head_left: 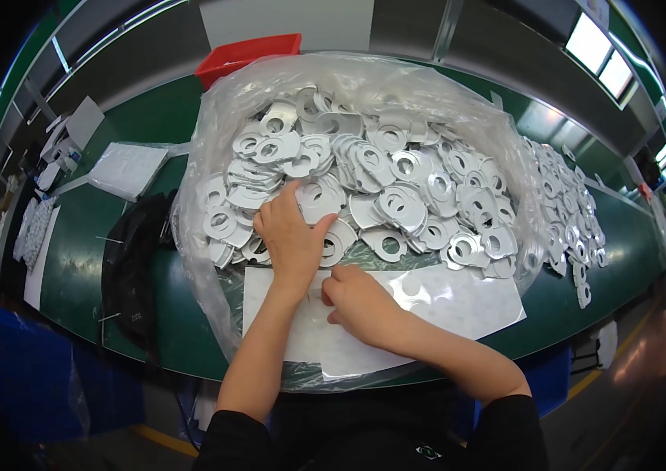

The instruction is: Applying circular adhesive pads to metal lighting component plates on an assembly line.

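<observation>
My left hand (pixel 289 235) reaches to the near edge of a heap of flat silver metal plates (pixel 404 200), each with a round hole. Its thumb and index finger are spread about the lower left edge of one plate (pixel 322 194), touching or very close to it. Closer to me, my right hand (pixel 360 304) is curled over a white, glossy sheet (pixel 459 302) with faint round shapes. Its fingertips are pressed together, and whatever they may hold is hidden.
A clear plastic bag (pixel 206 275) spreads under and around the heap on the green table (pixel 168 294). More loose plates (pixel 569 200) lie at right. A red bin (pixel 247 56) stands behind. Leftward are a black cloth-like item (pixel 135 271) and a white plastic-wrapped packet (pixel 127 169).
</observation>
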`<state>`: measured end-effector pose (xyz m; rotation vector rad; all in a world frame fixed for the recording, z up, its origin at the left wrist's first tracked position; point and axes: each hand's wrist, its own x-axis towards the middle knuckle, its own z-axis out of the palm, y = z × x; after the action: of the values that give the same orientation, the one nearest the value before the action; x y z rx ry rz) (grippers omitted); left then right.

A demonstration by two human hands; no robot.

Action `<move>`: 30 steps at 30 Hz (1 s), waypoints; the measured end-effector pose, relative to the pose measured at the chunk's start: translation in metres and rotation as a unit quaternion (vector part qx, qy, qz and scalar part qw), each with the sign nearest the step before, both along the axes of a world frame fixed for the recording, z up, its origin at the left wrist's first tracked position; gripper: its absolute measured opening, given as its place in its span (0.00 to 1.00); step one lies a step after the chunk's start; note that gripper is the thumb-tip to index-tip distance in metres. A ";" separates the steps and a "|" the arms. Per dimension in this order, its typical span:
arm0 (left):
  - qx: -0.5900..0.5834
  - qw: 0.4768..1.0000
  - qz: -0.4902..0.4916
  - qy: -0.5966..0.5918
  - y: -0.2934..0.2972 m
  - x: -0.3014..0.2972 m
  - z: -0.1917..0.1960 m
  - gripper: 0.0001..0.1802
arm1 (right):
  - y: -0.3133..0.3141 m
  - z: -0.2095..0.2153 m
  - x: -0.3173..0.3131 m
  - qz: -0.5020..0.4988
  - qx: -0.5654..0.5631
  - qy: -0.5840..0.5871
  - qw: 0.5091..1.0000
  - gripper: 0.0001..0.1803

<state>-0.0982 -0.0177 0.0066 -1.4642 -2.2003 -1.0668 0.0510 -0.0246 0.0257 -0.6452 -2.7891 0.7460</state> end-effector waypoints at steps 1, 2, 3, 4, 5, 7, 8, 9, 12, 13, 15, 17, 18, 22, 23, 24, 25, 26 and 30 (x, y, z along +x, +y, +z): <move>0.011 0.998 -0.017 -0.058 0.000 0.001 0.004 0.37 | -0.004 -0.001 0.003 0.000 0.001 -0.001 1.000 0.15; 0.022 0.993 -0.034 -0.115 0.000 0.002 0.006 0.37 | -0.008 -0.002 0.007 -0.004 0.021 0.030 0.999 0.13; 0.024 0.993 -0.030 -0.114 -0.002 0.002 0.007 0.37 | -0.011 -0.003 0.009 -0.005 0.041 0.062 0.997 0.12; 0.037 0.988 -0.060 -0.137 -0.003 0.002 0.008 0.35 | -0.013 -0.004 0.010 -0.002 0.042 0.063 0.997 0.12; 0.050 0.982 -0.088 -0.158 -0.004 0.003 0.008 0.35 | -0.014 -0.007 0.012 0.012 0.042 0.068 0.997 0.11; 0.067 0.970 -0.105 -0.210 -0.006 0.008 0.015 0.28 | -0.014 -0.009 0.017 0.020 0.043 0.069 0.996 0.11; 0.032 0.972 -0.111 -0.203 -0.009 0.009 0.021 0.24 | -0.014 -0.009 0.018 0.020 0.047 0.092 0.994 0.10; -0.003 0.974 -0.117 -0.195 -0.011 0.009 0.024 0.20 | -0.014 -0.009 0.019 0.019 0.050 0.115 0.992 0.10; 0.068 0.866 -0.241 -0.433 -0.008 0.001 0.011 0.11 | -0.012 -0.022 0.019 0.018 0.084 0.146 0.986 0.09; 0.096 0.694 -0.328 -0.633 -0.007 0.005 0.010 0.07 | -0.011 -0.024 0.019 0.016 0.086 0.145 0.986 0.09; 0.002 0.499 -0.345 -0.795 -0.013 0.008 0.018 0.08 | -0.009 -0.027 0.018 0.036 0.133 0.169 0.976 0.08; -0.080 0.390 -0.414 -0.819 -0.015 0.009 0.013 0.10 | -0.009 -0.025 0.019 0.036 0.157 0.178 0.971 0.07; -0.112 0.349 -0.412 -0.834 -0.016 0.012 0.012 0.10 | -0.009 -0.024 0.020 0.038 0.180 0.187 0.965 0.06; -0.184 0.286 -0.358 -0.870 -0.012 0.014 -0.001 0.10 | -0.014 -0.023 0.025 0.004 0.197 0.143 0.970 0.09; -0.182 0.283 -0.372 -0.865 -0.012 0.015 -0.001 0.11 | -0.014 -0.021 0.026 0.012 0.201 0.156 0.967 0.08; -0.186 0.282 -0.373 -0.864 -0.011 0.016 -0.001 0.11 | -0.012 -0.020 0.026 0.018 0.205 0.168 0.964 0.06; -0.179 0.305 -0.374 -0.857 -0.010 0.018 -0.002 0.11 | -0.010 -0.016 0.028 0.014 0.206 0.168 0.964 0.06; -0.171 0.329 -0.376 -0.849 -0.009 0.019 -0.003 0.12 | -0.008 -0.009 0.031 0.064 0.149 0.179 0.970 0.07; -0.168 0.317 -0.382 -0.852 -0.009 0.016 -0.004 0.13 | 0.008 0.034 0.049 0.159 -0.138 0.212 0.954 0.07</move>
<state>-0.0819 -0.0269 0.0024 -1.4841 -2.1492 -4.3871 0.1004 -0.0162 0.0597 -0.0491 -2.4293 1.1902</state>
